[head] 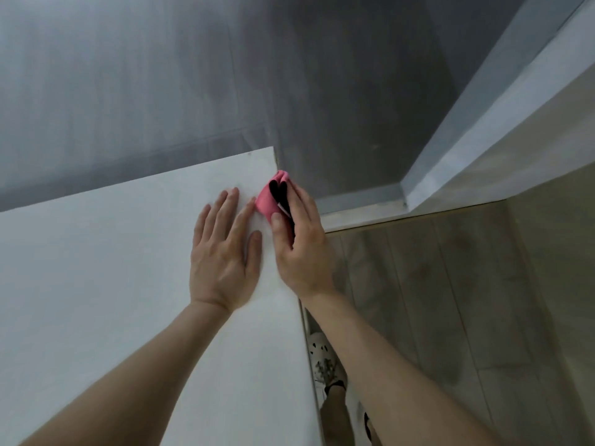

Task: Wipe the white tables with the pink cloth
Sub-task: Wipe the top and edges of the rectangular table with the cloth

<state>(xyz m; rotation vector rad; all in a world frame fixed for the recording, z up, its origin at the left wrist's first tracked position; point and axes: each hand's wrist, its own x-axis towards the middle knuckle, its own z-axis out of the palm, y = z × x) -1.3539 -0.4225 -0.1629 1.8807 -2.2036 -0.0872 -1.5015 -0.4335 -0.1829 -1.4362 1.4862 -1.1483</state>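
Note:
A white table (106,259) fills the lower left of the head view; its far right corner lies near the middle. My left hand (225,249) rests flat on the tabletop, fingers spread, close to the right edge. My right hand (299,246) grips a bunched pink cloth (267,201) with black marks on it, pressed against the table's right edge just short of the corner. The thumb lies on the cloth. The two hands sit side by side, almost touching.
A grey wall (161,75) stands behind the table. To the right runs a pale baseboard (483,136) and a beige tiled floor (467,300). My leg and white shoe (325,358) stand beside the table's right edge.

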